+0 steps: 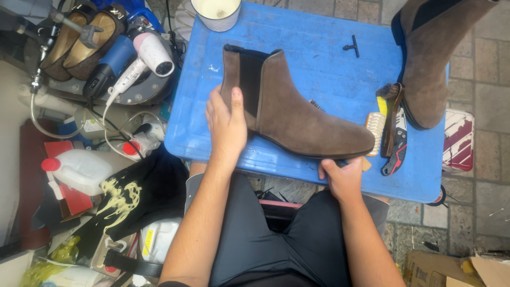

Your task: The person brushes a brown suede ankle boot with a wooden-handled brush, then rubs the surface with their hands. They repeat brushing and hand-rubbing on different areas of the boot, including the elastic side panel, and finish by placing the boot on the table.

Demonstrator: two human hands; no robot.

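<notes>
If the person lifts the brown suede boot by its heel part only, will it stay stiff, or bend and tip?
The brown suede boot would probably keep its shape: its sole looks firm and flat. The soft ankle shaft under the left hand may fold a little. Its long toe, where the right hand grips the sole, would likely dip, so two hands seem sensible.

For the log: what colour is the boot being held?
Brown suede boot with a dark elastic side panel; head view.

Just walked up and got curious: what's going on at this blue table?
A seated person holds a brown suede boot lying on its side on the blue table. The left hand grips the ankle; the right hand supports the sole near the toe. The other boot stands upright beside brushes.
</notes>
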